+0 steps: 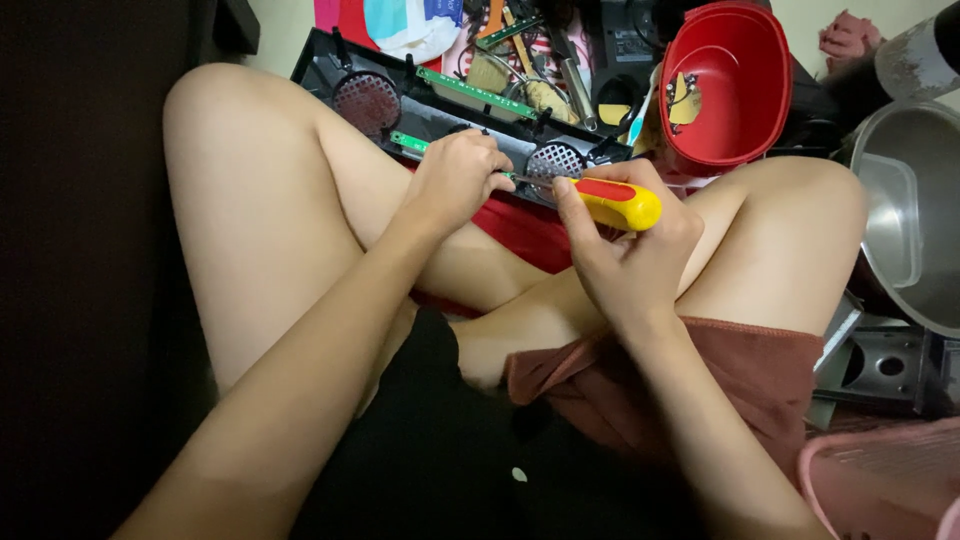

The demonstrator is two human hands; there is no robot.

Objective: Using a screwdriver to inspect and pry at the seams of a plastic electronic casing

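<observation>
The right hand (625, 245) has a closed grip on a red and yellow screwdriver (612, 202). Its tip points at a long black plastic case (440, 110) lying across the knees. The left hand (455, 180) is curled shut, pressing a small green board (408, 142) on that case. A red tub (730, 85) sits nearby.

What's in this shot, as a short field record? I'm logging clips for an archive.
setting: person seated cross-legged, looking down at lap
left hand: closed on a green circuit strip
right hand: grips a screwdriver, yellow and red handle, tip toward the left hand
workpiece: long black panel with two round mesh grilles
nearby: red tub, metal pot, pink basket
</observation>
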